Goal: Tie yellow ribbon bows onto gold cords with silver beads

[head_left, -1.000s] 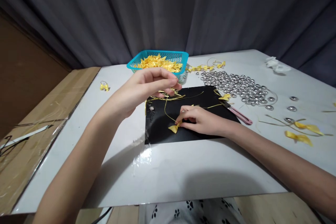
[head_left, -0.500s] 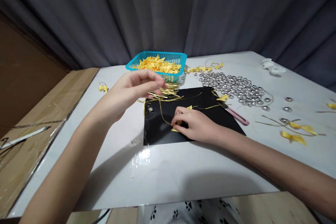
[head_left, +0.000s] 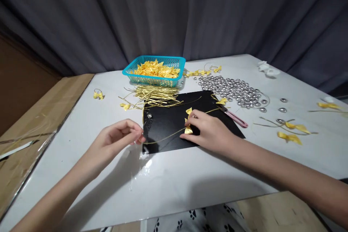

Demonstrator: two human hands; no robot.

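Note:
My left hand [head_left: 121,137] is closed in a pinch on one end of a thin gold wire [head_left: 163,140], just off the left edge of a black board [head_left: 165,119]. The wire sags slightly and runs right to the yellow ribbon bows [head_left: 188,129] on the board. My right hand [head_left: 208,130] curls over these bows, thumb and fingers around the nearest one. Something silver shows by its fingertips, partly hidden. Behind the board lies a pile of gold wires [head_left: 157,94]. A pink-handled cutter [head_left: 236,119] rests across the board's right edge.
A turquoise basket [head_left: 152,82] full of yellow bows stands at the back. Silver bead-like pieces [head_left: 231,90] are heaped right of the board. Loose bows [head_left: 289,137] and wires lie at the right, and a bow with a wire loop [head_left: 98,95] at the left.
My left hand has come down and left, drawing the wire lower across the board. My right hand's fingers have spread a little, showing more of the bows. The view has shifted slightly.

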